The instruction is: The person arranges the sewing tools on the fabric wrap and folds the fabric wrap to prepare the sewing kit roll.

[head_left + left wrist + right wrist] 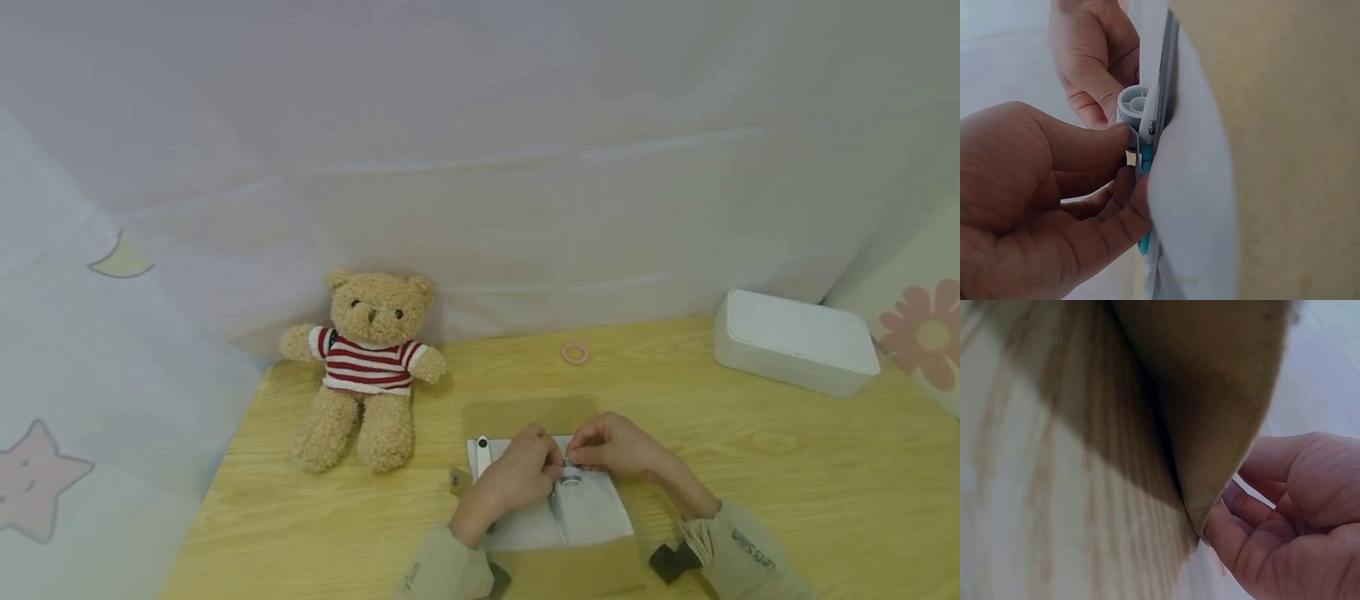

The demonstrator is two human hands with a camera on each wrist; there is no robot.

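The left hand [522,468] pinches a clear strip [1135,142] beside the round grey piece [1132,102]; the right hand [619,447] pinches the cloth [1210,437] edge. Holding the cloth steady should help.

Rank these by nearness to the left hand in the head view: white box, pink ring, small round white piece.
1. Small round white piece, just right of the left hand.
2. Pink ring, toward the back.
3. White box, back right.

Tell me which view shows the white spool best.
The left wrist view: the white spool is close, its divided open end visible, though fingers cover part. The head view shows it only small; the right wrist view doesn't show it.
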